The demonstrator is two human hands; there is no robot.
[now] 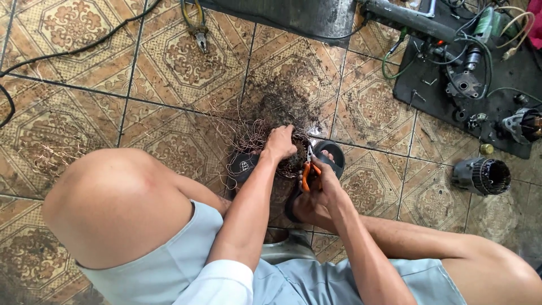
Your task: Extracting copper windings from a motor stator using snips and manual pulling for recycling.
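While loose copper wire [248,133] was already strewn on the tiled floor [68,113], much winding remained in the stator [291,164]. It was gripped by the left hand [279,142]; orange-handled cutters [308,172] were clasped in the right hand [323,183].

Patterned brown floor tiles [73,85] with dark grout cover the floor; a black mat [508,73] lies at upper right; daylight falls evenly; black cable [68,53] crosses the tiles.

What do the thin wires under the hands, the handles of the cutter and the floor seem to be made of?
The wires look like bare copper: thin, reddish, shiny strands in a tangle. The cutter handles, in the right hand, seem plastic or rubber coated: smooth, bright orange. The floor looks like glazed ceramic tile, with printed brown patterns and dark grout lines.
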